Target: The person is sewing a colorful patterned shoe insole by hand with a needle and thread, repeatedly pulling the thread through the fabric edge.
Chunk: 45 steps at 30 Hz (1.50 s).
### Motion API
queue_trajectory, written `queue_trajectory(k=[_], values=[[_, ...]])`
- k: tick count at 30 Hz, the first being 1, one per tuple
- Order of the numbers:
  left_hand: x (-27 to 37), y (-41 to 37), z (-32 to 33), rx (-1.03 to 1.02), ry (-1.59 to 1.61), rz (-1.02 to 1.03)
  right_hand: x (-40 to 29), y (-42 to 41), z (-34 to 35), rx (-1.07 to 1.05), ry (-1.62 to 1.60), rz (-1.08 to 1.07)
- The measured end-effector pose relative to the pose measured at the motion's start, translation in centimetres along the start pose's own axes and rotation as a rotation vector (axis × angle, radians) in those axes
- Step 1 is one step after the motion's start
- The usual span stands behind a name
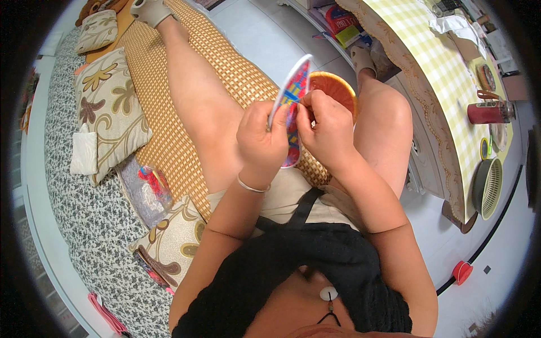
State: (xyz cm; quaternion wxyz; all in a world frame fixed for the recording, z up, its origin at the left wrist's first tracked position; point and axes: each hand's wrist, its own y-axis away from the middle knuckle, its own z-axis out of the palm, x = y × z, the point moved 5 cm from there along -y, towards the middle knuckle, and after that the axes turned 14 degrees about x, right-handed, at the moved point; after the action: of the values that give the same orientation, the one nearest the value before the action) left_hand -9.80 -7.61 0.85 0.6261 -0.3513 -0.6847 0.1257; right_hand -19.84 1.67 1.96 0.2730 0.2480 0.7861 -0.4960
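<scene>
Above my lap, my left hand grips a thin white-edged panel with a red, blue and yellow pattern. The panel is tilted nearly edge-on to the view. My right hand is closed at the panel's patterned face, thumb and forefinger pinched together near a small blue piece; whether that piece is part of the panel cannot be told. Behind my right hand, between my knees, is a round orange-red bowl or basket with a yellow rim. My hands partly hide it and the panel.
I sit on a woven mat with patterned cushions and a plastic bag of red and blue items at left. At right, a table with a checked cloth bears a dark red bottle and a colander.
</scene>
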Motion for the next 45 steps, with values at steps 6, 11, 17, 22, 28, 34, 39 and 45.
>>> queue_trajectory(k=[6,11,17,22,28,34,39,45], values=[[-2.4,0.1,0.0,0.085,0.371,-0.402,0.1,-0.9,-0.6,0.115,-0.187,0.082],[-3.0,-0.7,1.3,-0.007,0.973,-0.751,4.4,0.9,1.8,-0.221,-0.856,1.006],[-2.5,-0.5,2.1,-0.104,0.902,-0.672,3.7,2.6,3.0,-0.229,-1.335,1.444],[-2.9,-0.2,0.2,-0.096,0.62,-0.484,4.4,3.9,5.1,-0.223,-1.657,1.583],[-2.4,-0.7,1.2,-0.215,0.589,-0.551,7.0,5.2,1.9,-0.25,-1.054,1.499],[-2.8,0.1,1.0,-0.088,0.617,-0.439,12.6,5.9,2.6,-0.299,-1.456,1.511],[-1.3,0.5,1.1,-0.151,0.735,-0.433,7.7,3.8,1.8,-0.43,-1.404,0.945],[-3.9,0.2,2.1,-0.08,0.907,-0.655,16.3,4.4,2.5,-0.313,-1.48,1.471]])
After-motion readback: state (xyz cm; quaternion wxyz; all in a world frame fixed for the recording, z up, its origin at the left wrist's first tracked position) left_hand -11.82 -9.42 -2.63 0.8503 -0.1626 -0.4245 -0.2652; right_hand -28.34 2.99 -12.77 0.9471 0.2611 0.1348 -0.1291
